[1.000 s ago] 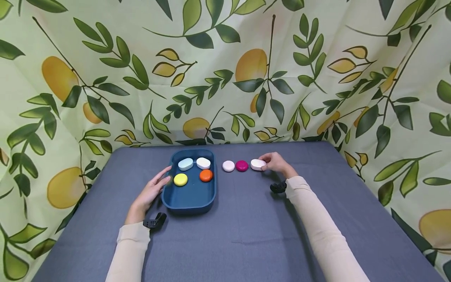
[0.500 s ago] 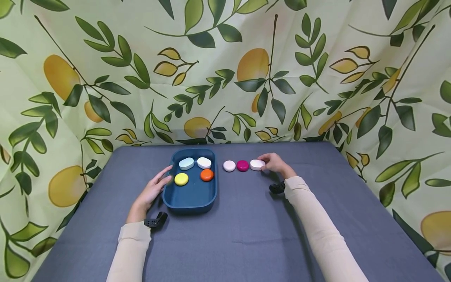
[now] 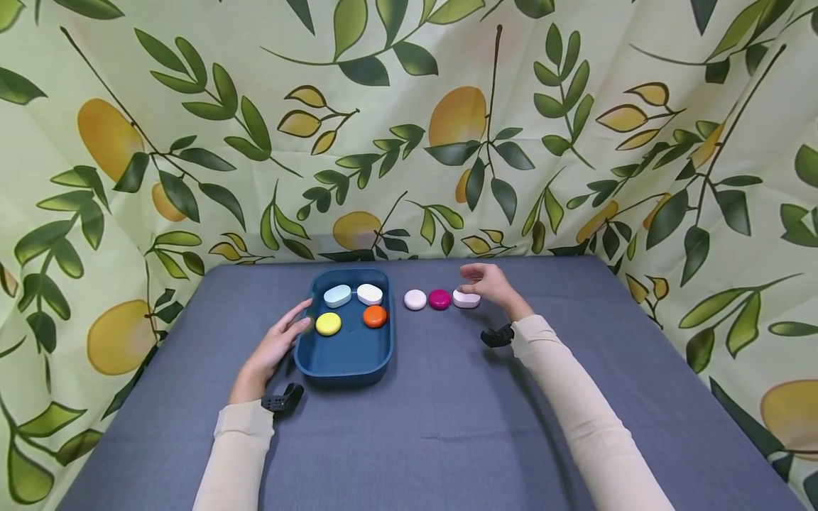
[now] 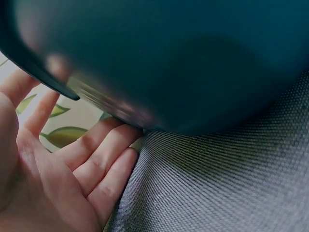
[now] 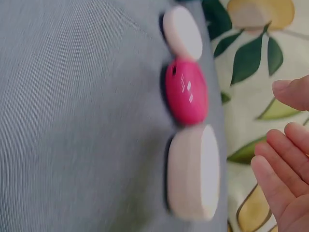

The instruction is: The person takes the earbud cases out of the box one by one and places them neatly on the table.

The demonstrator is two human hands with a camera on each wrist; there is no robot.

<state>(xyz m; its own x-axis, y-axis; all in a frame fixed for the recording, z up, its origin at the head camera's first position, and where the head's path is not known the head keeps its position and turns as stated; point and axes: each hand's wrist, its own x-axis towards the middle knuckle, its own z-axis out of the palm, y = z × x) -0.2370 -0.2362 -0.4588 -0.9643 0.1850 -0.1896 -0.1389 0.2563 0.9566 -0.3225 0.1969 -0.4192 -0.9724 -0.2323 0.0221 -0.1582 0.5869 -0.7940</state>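
My left hand (image 3: 273, 349) rests at the left wall of a dark blue tray (image 3: 345, 365), its fingers touching the outside and rim; in the left wrist view the palm (image 4: 53, 188) shows, fingers loosely extended. Just above a white, soap-like oval piece (image 3: 466, 299) hovers my right hand (image 3: 493, 284), fingers apart and holding nothing. That oval ends a row on the cloth, beside a glossy magenta round piece (image 3: 439, 299) and a pale pink round one (image 3: 415, 300). The right wrist view shows the oval (image 5: 193, 174) standing clear of my fingers (image 5: 273, 181).
Inside the tray lie a pale blue oval (image 3: 337, 296), a white oval (image 3: 369, 294), a yellow round piece (image 3: 329, 324) and an orange round piece (image 3: 374, 316). A grey-blue cloth (image 3: 422, 447) covers the table. Leaf-patterned fabric (image 3: 396, 142) hangs behind and at both sides.
My right hand has let go of the white oval piece at the row's right end and lifted slightly up and to the left. My left hand stays at the tray.
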